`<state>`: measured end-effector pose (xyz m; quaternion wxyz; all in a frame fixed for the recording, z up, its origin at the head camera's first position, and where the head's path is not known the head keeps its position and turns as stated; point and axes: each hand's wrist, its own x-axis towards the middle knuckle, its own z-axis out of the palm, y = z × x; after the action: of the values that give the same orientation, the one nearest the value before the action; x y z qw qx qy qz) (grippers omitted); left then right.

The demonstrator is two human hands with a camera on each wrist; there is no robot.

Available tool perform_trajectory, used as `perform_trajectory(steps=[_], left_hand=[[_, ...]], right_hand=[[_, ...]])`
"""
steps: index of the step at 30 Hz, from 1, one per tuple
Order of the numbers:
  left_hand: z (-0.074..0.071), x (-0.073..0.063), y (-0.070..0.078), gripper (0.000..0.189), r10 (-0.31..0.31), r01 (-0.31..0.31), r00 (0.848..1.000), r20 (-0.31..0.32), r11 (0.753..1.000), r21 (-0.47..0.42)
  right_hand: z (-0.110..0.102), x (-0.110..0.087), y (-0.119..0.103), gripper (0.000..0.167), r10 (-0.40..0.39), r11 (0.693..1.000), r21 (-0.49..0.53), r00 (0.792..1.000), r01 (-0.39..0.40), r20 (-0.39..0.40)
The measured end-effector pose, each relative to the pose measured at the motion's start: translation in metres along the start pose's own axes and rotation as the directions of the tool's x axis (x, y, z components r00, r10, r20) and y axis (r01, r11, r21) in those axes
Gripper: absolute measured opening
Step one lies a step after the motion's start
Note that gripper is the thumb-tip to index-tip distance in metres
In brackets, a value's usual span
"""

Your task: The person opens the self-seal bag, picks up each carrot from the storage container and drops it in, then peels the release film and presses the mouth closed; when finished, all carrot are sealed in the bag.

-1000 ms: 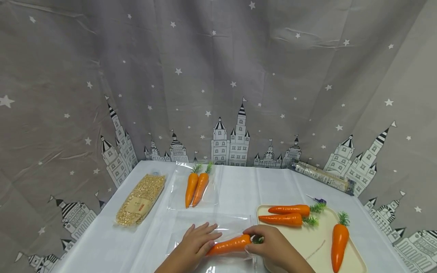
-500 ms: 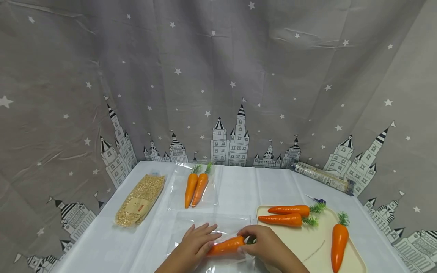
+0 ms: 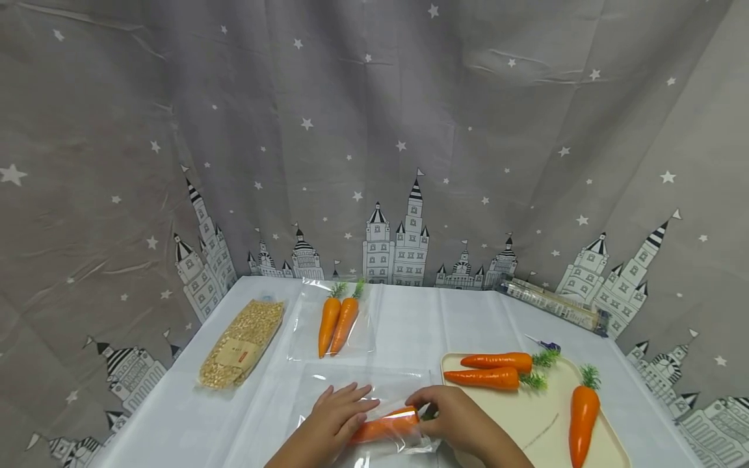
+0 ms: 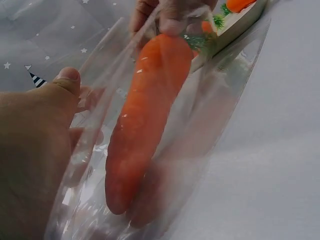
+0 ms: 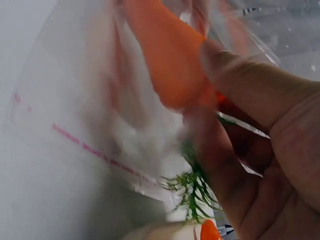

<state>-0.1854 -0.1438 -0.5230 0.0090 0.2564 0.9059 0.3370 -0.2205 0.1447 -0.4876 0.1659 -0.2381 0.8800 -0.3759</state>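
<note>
My right hand [image 3: 455,416] grips the leafy top end of an orange carrot [image 3: 387,426]. Most of that carrot lies inside a clear plastic bag [image 3: 328,377], its tip pointing left. In the right wrist view, thumb and fingers pinch the carrot [image 5: 175,60] just above its green leaves [image 5: 192,192]. My left hand [image 3: 336,419] rests on the bag with fingers spread, over the carrot's tip end. Seen from the left wrist, the film stands raised around the carrot [image 4: 147,110], and the left thumb [image 4: 65,82] is beside the bag's edge.
On the right, a cream tray [image 3: 538,422] bears three more carrots [image 3: 582,422]. Two carrots [image 3: 336,322] lie in another clear bag beyond the hands. A bag of grains [image 3: 242,344] is at left; a long wrapped package [image 3: 552,302] and small purple-handled tool [image 3: 547,343] are at right.
My right hand has shifted a little left, sliding the carrot deeper into the bag. The bag's film now covers more of the carrot's thick end. The left hand has stayed in place.
</note>
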Motion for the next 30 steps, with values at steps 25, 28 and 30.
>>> perform_trajectory(steps=[25,28,30], left_hand=[[-0.003,0.002,-0.004,0.040,0.019,-0.019,0.995,0.094,1.000,-0.009],[-0.002,0.001,-0.003,0.040,0.043,-0.042,0.996,0.078,0.999,-0.009],[-0.002,0.001,-0.003,0.040,0.059,-0.059,0.996,0.065,0.998,-0.003]], right_hand=[[-0.007,0.002,0.011,0.028,-0.082,0.988,0.139,0.993,0.070,0.080],[-0.003,0.003,0.011,0.028,-0.082,0.987,0.143,0.994,0.070,0.077],[0.000,0.004,0.010,0.028,-0.081,0.990,0.123,0.995,0.072,0.065]])
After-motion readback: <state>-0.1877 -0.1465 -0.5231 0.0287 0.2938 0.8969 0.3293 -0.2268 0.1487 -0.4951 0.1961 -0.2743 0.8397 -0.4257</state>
